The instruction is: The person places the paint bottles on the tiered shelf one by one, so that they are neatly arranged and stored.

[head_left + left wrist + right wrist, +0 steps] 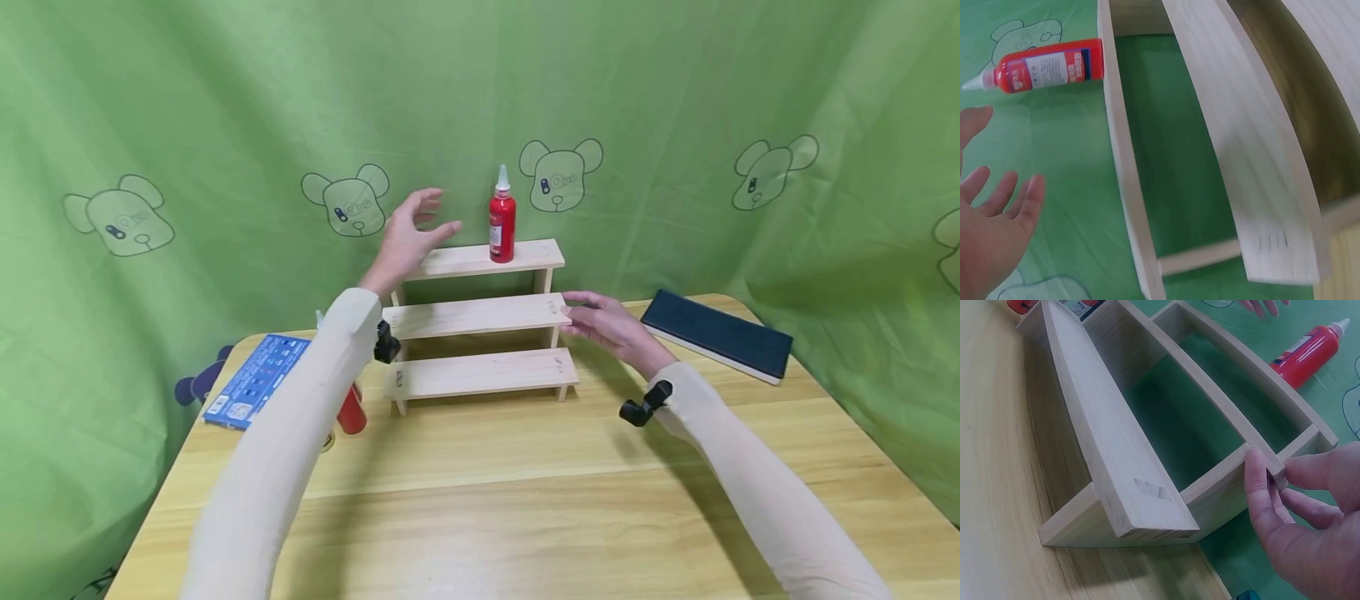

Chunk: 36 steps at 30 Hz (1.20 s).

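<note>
A three-step wooden rack (480, 375) stands on the table. On its top step a red bottle (502, 227) with a clear pointed nozzle stands upright. My left hand (411, 237) is raised over the left end of that step, thumb and fingers spread, holding nothing; in the left wrist view a gap separates it from the bottle (1050, 65). With thumb and fingers my right hand (606, 325) pinches the right end of the middle step, and the right wrist view shows this grip at the board's corner (1269, 465).
Left of the rack, another red bottle (352, 412) is partly hidden by my left sleeve. A blue printed box (255, 379) lies at the table's left edge, with a purple object (201, 385) beyond it. A dark-topped flat block (716, 333) lies at the right. Green curtain hangs behind.
</note>
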Available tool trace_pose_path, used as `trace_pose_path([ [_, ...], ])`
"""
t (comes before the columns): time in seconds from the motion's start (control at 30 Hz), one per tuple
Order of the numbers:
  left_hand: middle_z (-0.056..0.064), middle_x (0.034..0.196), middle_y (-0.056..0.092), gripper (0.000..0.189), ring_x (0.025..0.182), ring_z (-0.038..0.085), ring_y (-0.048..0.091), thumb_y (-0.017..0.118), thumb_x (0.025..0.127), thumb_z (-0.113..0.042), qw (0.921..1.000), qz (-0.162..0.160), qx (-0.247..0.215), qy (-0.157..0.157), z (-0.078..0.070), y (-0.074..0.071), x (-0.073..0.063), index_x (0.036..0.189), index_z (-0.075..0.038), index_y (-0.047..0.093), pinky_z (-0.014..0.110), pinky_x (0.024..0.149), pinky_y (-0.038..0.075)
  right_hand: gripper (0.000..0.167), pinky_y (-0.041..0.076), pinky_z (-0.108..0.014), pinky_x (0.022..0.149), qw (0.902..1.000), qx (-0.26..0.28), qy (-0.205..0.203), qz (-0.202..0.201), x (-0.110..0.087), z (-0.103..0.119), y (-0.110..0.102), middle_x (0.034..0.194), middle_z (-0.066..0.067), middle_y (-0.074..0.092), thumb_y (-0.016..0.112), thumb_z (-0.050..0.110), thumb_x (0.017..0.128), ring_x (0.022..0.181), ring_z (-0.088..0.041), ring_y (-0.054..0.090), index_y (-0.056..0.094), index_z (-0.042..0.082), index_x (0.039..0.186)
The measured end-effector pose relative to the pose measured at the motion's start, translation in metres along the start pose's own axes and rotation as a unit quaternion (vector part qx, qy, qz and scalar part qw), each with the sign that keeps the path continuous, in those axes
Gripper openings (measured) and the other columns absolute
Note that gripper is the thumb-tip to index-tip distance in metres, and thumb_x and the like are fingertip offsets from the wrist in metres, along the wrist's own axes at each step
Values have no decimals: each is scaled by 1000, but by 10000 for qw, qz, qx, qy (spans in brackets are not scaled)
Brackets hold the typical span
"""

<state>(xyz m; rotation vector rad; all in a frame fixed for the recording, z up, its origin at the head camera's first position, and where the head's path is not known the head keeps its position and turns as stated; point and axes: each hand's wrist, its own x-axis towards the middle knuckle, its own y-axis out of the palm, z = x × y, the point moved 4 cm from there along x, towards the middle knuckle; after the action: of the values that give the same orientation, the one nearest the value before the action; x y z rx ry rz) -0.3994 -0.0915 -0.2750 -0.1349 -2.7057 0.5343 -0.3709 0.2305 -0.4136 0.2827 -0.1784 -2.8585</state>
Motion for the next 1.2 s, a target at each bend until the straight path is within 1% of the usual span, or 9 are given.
trace_pose_path([
  [0.13, 16, 155, 52, 67, 140, 37, 51, 78, 96, -23, 9999, 50, 100, 49, -2, -16, -8, 154, -11, 46, 48, 116, 47, 60, 61, -21, 89, 10000, -21, 15, 6, 0, 0, 1, 103, -4, 69, 53, -2, 106, 87, -14, 74, 28, -6, 160],
  [0.27, 16, 156, 51, 67, 141, 38, 51, 77, 96, -23, 9998, 51, 171, 48, -1, -32, -17, 154, -10, 46, 48, 118, 45, 60, 61, -22, 92, 10000, -46, 18, -14, 0, 0, 0, 105, -4, 68, 53, -2, 107, 87, -13, 74, 28, -6, 160],
  [0.5, 17, 156, 51, 65, 142, 38, 50, 77, 97, -22, 9994, -3, 341, -31, 4, -61, -30, 152, -8, 48, 48, 121, 41, 60, 61, -19, 86, 10000, -77, 28, -10, -1, 0, 0, 105, -4, 67, 52, -2, 107, 88, -13, 74, 27, -6, 160],
  [0.77, 20, 154, 52, 62, 142, 37, 50, 76, 97, -21, 9981, -77, 609, -38, 10, -94, -49, 151, -5, 49, 47, 121, 42, 60, 60, -22, 94, 10000, -78, 19, -1, -2, 2, 1, 108, -6, 66, 52, -2, 107, 88, -13, 73, 27, -5, 161],
  [0.9, 21, 155, 51, 63, 143, 38, 49, 75, 98, -23, 9972, -135, 710, -183, 17, -108, -60, 152, -4, 48, 49, 122, 41, 60, 60, -23, 95, 10000, -61, -5, -18, 0, 2, -1, 108, -6, 66, 53, -2, 106, 88, -13, 73, 28, -5, 161],
  [1.03, 23, 156, 49, 64, 143, 42, 48, 73, 100, -25, 9962, -187, 784, -325, 26, -120, -69, 154, -4, 45, 51, 121, 41, 60, 60, -22, 92, 10000, -37, -11, -37, 1, 1, -2, 107, -6, 67, 53, -2, 106, 88, -14, 73, 28, -5, 160],
  [1.2, 26, 155, 49, 63, 142, 43, 48, 72, 101, -25, 9953, -236, 845, -402, 38, -131, -79, 153, -1, 45, 52, 121, 41, 60, 59, -24, 97, 10000, -61, 13, -70, -1, 1, -4, 107, -5, 67, 53, -2, 106, 87, -13, 73, 28, -5, 161],
])
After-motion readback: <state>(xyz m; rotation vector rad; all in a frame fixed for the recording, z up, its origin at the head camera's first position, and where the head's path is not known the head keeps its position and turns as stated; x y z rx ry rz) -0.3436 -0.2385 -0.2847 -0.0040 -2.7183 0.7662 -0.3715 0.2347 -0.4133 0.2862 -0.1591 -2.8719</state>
